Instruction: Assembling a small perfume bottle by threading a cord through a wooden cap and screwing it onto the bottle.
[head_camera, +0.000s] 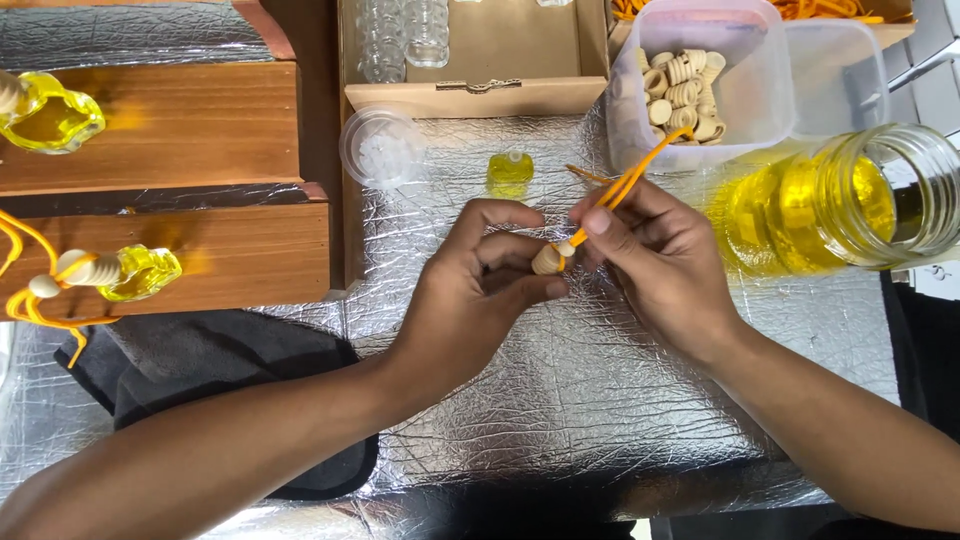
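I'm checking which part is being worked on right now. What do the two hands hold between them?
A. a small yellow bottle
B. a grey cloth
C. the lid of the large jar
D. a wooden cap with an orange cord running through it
D: the left hand pinches a small wooden cap while the right hand holds the orange cord that runs from it; the small yellow bottle lies untouched on the foil.

Hands meeting mid-table, left hand (470, 290) pinching cap (546, 261), right hand (645, 250) on cord (632, 176) threaded through it, small bottle (510, 172) just behind, tub of caps (700, 85) behind right, jar (840, 200) far right, wooden boxes (170, 180) left, cloth (220, 390) before them.
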